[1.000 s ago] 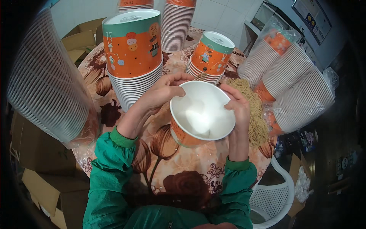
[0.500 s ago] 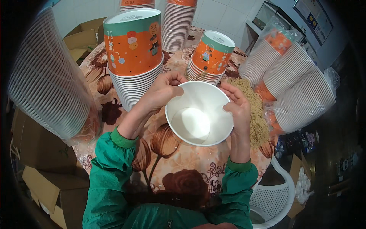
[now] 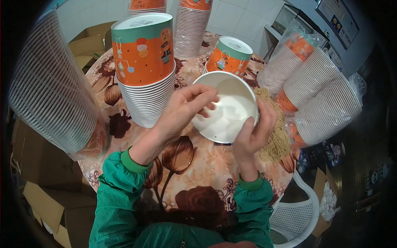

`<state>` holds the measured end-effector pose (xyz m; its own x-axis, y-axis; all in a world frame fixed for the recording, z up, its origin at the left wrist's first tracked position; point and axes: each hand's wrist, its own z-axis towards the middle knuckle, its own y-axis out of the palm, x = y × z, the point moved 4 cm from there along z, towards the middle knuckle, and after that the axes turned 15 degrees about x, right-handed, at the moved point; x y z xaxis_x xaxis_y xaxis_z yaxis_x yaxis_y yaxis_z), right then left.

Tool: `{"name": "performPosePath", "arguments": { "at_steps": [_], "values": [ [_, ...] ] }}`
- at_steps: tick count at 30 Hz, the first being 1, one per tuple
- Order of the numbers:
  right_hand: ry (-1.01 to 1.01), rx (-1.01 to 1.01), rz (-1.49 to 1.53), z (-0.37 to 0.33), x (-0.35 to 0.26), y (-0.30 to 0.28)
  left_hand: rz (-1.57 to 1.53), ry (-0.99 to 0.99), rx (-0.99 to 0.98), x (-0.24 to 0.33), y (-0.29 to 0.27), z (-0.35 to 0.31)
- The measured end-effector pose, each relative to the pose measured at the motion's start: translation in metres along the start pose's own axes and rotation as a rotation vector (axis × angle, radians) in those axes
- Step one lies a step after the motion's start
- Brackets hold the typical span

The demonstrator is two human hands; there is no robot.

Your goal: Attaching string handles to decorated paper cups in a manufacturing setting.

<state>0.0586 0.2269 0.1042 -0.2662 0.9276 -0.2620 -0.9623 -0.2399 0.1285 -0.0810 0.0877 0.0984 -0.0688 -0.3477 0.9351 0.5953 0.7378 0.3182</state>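
Head view: a paper bucket, round and white inside, is tipped over the floral tablecloth with its mouth turned up toward the wearer; whether its base touches the cloth is hidden. The right hand grips its right side, thumb at the inner edge of the rim and fingers around the outside. The left hand reaches across the bucket's left rim, fingers bent and thumb near the forefinger, in front of the mouth; I cannot tell whether anything fine is pinched there. A small dark dot, a hole or a mark, shows on the inner wall near the bucket's closest rim.

Left of the bucket rises a tall stack of upside-down orange-and-green paper buckets; just behind it stands a shorter stack. Right of it, close to the right hand, lies a heap of tan cords, with plastic-sleeved bucket stacks beyond.

Holding from one side only, the right hand could let the bucket twist or crease its rim if the left pushes hard. A backward swing of the right wrist might drag the cords, and a wide left elbow could knock the tall stack.
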Motion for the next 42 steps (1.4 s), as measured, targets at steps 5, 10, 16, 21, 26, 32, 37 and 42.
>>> {"name": "performPosePath", "arguments": {
  "at_steps": [5, 10, 16, 21, 26, 32, 37, 42],
  "values": [
    [-0.426, -0.066, 0.011, -0.034, -0.017, 0.009, -0.449, -0.065, 0.017, 0.010, 0.018, -0.012],
    [-0.512, -0.080, -0.089, -0.058, -0.031, 0.017, -0.396, -0.108, 0.076, 0.007, 0.009, -0.011],
    [-0.444, -0.255, 0.012, -0.026, -0.050, 0.010, -0.106, 0.144, -0.025, 0.007, 0.008, -0.014],
    [-0.266, -0.260, -0.264, 0.034, -0.035, -0.010, -0.011, 0.182, -0.092, 0.015, 0.017, -0.018],
    [-0.005, -0.425, -0.017, 0.044, -0.013, -0.007, 0.177, 0.251, -0.162, 0.011, 0.018, -0.016],
    [0.242, -0.602, 0.172, 0.030, 0.009, -0.001, 0.129, 0.072, -0.222, -0.006, 0.019, -0.012],
    [0.119, -0.497, -0.025, 0.029, -0.006, 0.002, -0.021, -0.247, -0.166, -0.009, 0.019, -0.012],
    [-0.137, -0.448, -0.327, 0.014, -0.027, -0.003, -0.282, -0.262, -0.033, -0.012, 0.017, -0.008]
  ]
}}
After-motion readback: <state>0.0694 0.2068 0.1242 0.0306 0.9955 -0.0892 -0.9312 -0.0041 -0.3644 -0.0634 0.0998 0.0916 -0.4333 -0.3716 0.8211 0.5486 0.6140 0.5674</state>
